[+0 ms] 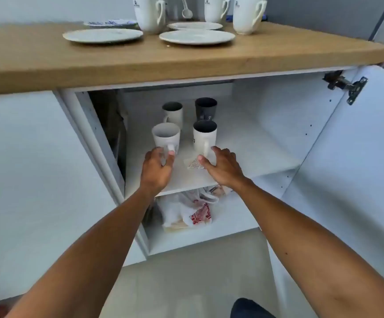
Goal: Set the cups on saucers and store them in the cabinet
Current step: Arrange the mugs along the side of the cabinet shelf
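Inside the open cabinet, several mugs stand on the upper shelf [243, 154]. My left hand [156, 168] curls around the handle of the front-left white mug [165, 136], thumb on the handle. My right hand [223, 167] reaches to the front-right white mug with a dark inside [204, 134]; its fingers are spread on either side of the mug's base and handle. Behind stand a pale mug [172, 111] and a dark grey mug [206, 107]. On the wooden counter [48, 58] above are three tall white cups [148, 13] [215, 9] [247, 14] and white saucers [102, 35] [196, 37] [194, 25].
A blue-patterned plate [110, 23] and a spoon [186, 11] lie at the counter's back. A small paper packet [194, 165] lies on the shelf between my hands. Plastic bags [193, 207] fill the lower shelf. The cabinet door [358, 157] hangs open at right.
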The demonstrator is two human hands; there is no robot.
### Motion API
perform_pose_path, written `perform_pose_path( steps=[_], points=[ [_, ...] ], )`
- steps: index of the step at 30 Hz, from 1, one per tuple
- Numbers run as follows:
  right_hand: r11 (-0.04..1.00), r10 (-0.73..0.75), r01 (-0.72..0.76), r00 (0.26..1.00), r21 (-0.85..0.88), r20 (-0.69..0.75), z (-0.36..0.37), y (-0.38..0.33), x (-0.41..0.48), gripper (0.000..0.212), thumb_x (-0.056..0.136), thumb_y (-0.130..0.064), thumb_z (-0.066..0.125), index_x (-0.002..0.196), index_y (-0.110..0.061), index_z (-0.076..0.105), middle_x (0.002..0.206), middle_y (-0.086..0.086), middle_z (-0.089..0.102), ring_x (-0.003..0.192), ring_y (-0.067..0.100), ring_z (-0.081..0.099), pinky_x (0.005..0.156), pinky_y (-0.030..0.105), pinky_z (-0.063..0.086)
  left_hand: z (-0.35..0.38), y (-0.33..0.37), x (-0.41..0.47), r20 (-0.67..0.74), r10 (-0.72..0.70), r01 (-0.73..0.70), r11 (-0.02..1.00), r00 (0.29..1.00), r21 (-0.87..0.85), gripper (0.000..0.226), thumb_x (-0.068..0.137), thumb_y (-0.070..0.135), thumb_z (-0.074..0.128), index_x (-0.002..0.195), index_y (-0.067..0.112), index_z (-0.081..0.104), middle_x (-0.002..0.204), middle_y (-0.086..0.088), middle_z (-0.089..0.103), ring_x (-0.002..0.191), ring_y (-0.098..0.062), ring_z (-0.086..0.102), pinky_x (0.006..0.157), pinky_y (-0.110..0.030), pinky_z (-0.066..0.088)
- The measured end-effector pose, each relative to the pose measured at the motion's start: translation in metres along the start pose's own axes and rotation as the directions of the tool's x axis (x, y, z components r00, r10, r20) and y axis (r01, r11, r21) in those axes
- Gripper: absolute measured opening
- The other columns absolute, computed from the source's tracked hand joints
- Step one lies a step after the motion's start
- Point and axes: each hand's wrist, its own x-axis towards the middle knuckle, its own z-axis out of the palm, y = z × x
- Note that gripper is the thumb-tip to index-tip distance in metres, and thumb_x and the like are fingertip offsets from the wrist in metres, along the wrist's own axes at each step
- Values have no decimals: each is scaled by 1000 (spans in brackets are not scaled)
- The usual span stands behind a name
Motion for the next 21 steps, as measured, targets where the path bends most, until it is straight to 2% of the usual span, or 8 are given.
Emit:
perform_pose_path(
  steps=[4,8,10,12,14,16,17,21],
  points=[
    [997,-45,51,991,52,-123,17,6,21,69,94,-68,37,140,-18,47,130,13,52,127,32,43,98,48,46,18,-13,10,-45,11,-17,990,999,-143,40,99,46,44,119,14,57,122,-7,59,104,-24,56,90,-34,45],
    [978,-32,69,983,198,-182,20,6,33,50,98,-57,42,107,-12,64,104,11,69,100,31,63,77,34,47,26,-17,16,-63,30,-43,974,998,-222,40,98,46,46,115,13,62,116,-4,61,101,-23,57,90,-33,47],
    [968,5,34,988,249,-152,15,2,37,45,100,-52,43,100,-12,65,107,12,69,99,31,63,76,33,45,27,-16,21,-35,34,-42,954,999,-298,37,98,45,47,106,13,63,106,-4,63,92,-21,58,82,-31,49],
    [948,43,-7,993,318,-108,11,-2,42,47,100,-52,44,94,-10,65,108,13,67,100,31,64,81,37,53,30,-11,26,19,13,-5,927,1000,-376,35,98,44,48,98,12,63,91,-4,62,79,-18,55,70,-28,47],
    [923,89,-60,994,381,-59,8,-6,48,48,100,-51,43,95,-9,67,105,10,66,95,29,65,70,37,56,36,-10,32,62,-13,37,914,998,-404,35,99,44,46,96,14,63,84,-4,61,75,-17,52,68,-29,45],
    [893,136,-134,990,430,27,7,-9,51,45,101,-50,40,96,-14,65,96,7,63,79,23,61,49,27,43,43,-10,37,62,-38,61,904,997,-423,35,100,43,42,97,13,60,86,-5,61,76,-18,52,70,-32,46],
    [873,152,-170,985,457,76,7,-9,52,43,102,-50,38,95,-15,63,90,6,61,68,20,55,45,25,36,45,-11,39,46,-47,62,902,998,-428,35,101,43,41,98,13,58,88,-5,60,76,-18,51,70,-32,46],
    [783,157,-225,973,580,166,9,-6,57,39,103,-47,39,91,-14,57,73,9,58,54,16,49,41,24,32,46,-16,40,-43,-50,28,909,998,-417,32,102,42,38,98,15,54,90,0,58,77,-13,52,73,-29,49]
  ],
)
